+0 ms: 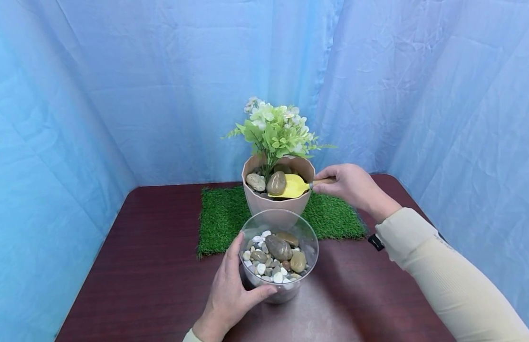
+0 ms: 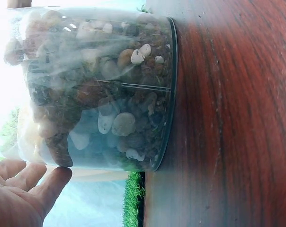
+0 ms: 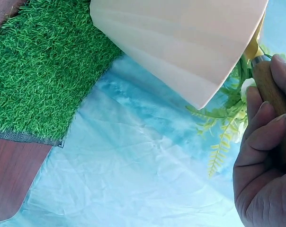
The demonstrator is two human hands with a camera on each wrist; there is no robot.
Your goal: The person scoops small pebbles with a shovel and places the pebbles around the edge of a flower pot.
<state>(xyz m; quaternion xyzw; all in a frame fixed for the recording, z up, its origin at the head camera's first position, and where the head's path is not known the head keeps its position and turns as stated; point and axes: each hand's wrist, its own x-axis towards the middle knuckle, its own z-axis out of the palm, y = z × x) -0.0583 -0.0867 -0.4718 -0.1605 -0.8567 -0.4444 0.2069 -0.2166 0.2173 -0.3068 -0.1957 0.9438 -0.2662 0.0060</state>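
My right hand (image 1: 350, 185) grips the wooden handle (image 3: 271, 90) of a small yellow garden trowel (image 1: 295, 186). The trowel's blade lies inside a pale pink flowerpot (image 1: 274, 205), beside a smooth brown stone (image 1: 276, 183) at its left edge. A leafy plant with white flowers (image 1: 277, 126) stands in the pot, and a pale stone (image 1: 255, 182) sits left of its stems. With thumb and fingers spread about the near left wall, my left hand (image 1: 230, 287) holds a clear round container (image 2: 93, 137). Large stones (image 1: 278, 247) and small white and brown pebbles fill its lower part.
The pot stands on a green artificial grass mat (image 1: 221, 216), and the container stands just in front of it. Both are on a dark red wooden table (image 1: 157, 266). Pale blue curtains (image 1: 183, 95) hang behind and at both sides.
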